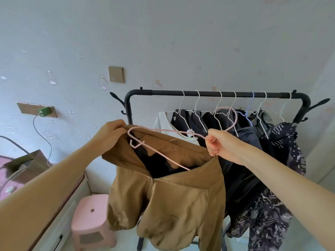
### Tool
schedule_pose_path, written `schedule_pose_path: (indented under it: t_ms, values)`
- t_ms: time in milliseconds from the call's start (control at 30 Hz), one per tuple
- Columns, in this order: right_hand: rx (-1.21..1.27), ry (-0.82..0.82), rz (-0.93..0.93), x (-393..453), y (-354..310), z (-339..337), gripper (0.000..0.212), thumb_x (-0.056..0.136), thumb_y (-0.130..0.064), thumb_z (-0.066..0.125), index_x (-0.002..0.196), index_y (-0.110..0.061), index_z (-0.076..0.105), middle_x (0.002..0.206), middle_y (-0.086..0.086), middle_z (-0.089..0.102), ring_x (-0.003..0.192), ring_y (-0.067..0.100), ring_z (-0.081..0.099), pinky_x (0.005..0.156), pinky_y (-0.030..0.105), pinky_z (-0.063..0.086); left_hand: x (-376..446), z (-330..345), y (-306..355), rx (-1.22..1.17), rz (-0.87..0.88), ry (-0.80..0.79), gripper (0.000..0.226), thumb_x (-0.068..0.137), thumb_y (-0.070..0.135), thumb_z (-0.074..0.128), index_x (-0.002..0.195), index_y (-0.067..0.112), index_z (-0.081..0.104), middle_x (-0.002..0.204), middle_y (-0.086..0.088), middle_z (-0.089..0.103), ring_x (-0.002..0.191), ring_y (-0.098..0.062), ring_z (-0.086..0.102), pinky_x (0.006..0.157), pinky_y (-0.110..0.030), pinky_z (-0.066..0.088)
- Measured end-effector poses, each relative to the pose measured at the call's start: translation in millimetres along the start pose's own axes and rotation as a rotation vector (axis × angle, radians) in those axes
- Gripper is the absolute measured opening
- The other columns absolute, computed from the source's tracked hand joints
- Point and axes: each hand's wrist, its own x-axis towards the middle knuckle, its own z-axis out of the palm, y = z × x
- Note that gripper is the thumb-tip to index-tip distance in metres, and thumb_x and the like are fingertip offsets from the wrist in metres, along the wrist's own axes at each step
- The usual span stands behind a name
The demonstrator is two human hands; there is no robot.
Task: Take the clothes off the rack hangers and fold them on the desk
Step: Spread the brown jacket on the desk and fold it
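Early going here: the brown jacket [168, 192] is off the rack [217, 93] and hangs mid-frame between the two hands, the left hand [110, 132] pinching its collar edge and the right hand [220, 144] closed around the pink hanger [163, 154] along with the other side of the collar. The hanger looks half worked out of the neck, so freeing it seems the step in hand. Plenty left: several garments [243, 142] hang on white hangers in the centre-right of the frame, nothing folded is visible, and only the desk [59, 211] edge peeks in at lower left.
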Motion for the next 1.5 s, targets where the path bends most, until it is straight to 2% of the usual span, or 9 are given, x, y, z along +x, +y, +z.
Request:
schedule_pose_path:
  t_ms: [133,267,400,600,867,1000,1233,1367,1500]
  values:
    - [0.197,0.002,0.016,8.4,8.5,9.4,0.036,0.090,-0.013,0.035,0.056,-0.018,0.025,0.059,0.008,0.019,0.058,0.019,0.015,0.062,0.034,0.025,-12.0,8.9,-10.6,-0.182,-0.047,-0.089,0.020,0.093,0.018,0.052,0.083,0.022,0.069,0.089,0.001,0.070,0.090,-0.021,0.062,0.087,-0.035,0.047]
    - [0.308,0.030,0.032,24.8,-4.3,21.9,0.037,0.087,-0.019,0.039,0.051,-0.014,0.033,0.059,0.005,0.019,0.058,0.018,0.016,0.061,0.032,0.025,-26.8,28.0,-11.2,-0.166,-0.046,-0.116,0.018,0.096,0.009,0.048,0.088,0.010,0.063,0.082,-0.004,0.065,0.078,-0.014,0.058,0.073,-0.024,0.043]
    - [0.347,0.091,0.065,42.4,-27.8,43.5,0.033,0.091,-0.025,0.043,0.059,-0.017,0.045,0.055,-0.002,0.026,0.051,0.013,0.021,0.053,0.026,0.024,-31.7,40.6,-13.3,-0.163,-0.057,-0.092,0.016,0.096,0.013,0.048,0.087,0.010,0.061,0.085,-0.018,0.066,0.073,-0.019,0.057,0.071,-0.030,0.043]
    - [0.212,0.172,0.123,72.9,-40.9,66.5,0.033,0.096,-0.040,0.049,0.080,-0.011,0.054,0.054,-0.004,0.031,0.047,0.010,0.025,0.046,0.023,0.023,-28.4,34.8,-21.4,-0.129,-0.070,-0.003,0.018,0.094,0.014,0.049,0.080,0.018,0.059,0.076,-0.004,0.064,0.076,-0.020,0.058,0.066,-0.027,0.042]
    - [0.145,0.148,0.135,147.4,-63.4,74.7,0.018,0.096,-0.010,0.039,0.086,-0.004,0.052,0.058,0.000,0.030,0.047,0.009,0.025,0.039,0.018,0.023,-4.5,4.5,-49.8,-0.005,-0.109,0.126,0.016,0.092,0.019,0.050,0.080,0.024,0.059,0.076,0.003,0.065,0.082,-0.019,0.060,0.078,-0.041,0.048]
    - [-0.010,0.183,0.102,192.4,-76.9,80.3,0.016,0.092,-0.002,0.037,0.087,-0.005,0.051,0.062,0.003,0.034,0.048,0.012,0.030,0.045,0.021,0.027,13.2,-8.1,-70.7,0.034,-0.145,0.172,0.019,0.092,0.017,0.051,0.078,0.026,0.058,0.076,0.004,0.065,0.081,-0.018,0.060,0.076,-0.037,0.046]
    - [-0.158,0.181,0.128,263.8,-69.0,89.9,0.030,0.092,-0.002,0.033,0.116,0.001,0.051,0.071,0.006,0.041,0.053,0.012,0.035,0.044,0.020,0.029,38.1,-24.5,-96.2,0.063,-0.184,0.184,0.021,0.095,0.013,0.050,0.081,0.025,0.058,0.080,0.003,0.066,0.082,-0.014,0.060,0.069,-0.028,0.042]
    - [-0.237,0.164,0.146,280.7,-56.2,96.9,0.030,0.094,-0.005,0.035,0.120,0.000,0.051,0.078,0.008,0.050,0.060,0.013,0.042,0.050,0.021,0.037,49.3,-33.5,-104.9,0.084,-0.198,0.184,0.021,0.095,0.008,0.049,0.082,0.022,0.057,0.084,-0.002,0.066,0.084,-0.018,0.059,0.068,-0.023,0.040]
    - [-0.248,0.150,0.146,282.4,-48.7,100.5,0.022,0.098,-0.008,0.038,0.116,0.000,0.050,0.081,0.010,0.060,0.068,0.017,0.057,0.057,0.023,0.050,54.4,-41.2,-109.2,0.074,-0.210,0.215,0.021,0.094,0.008,0.050,0.081,0.024,0.057,0.083,-0.002,0.065,0.085,-0.023,0.058,0.070,-0.030,0.041]
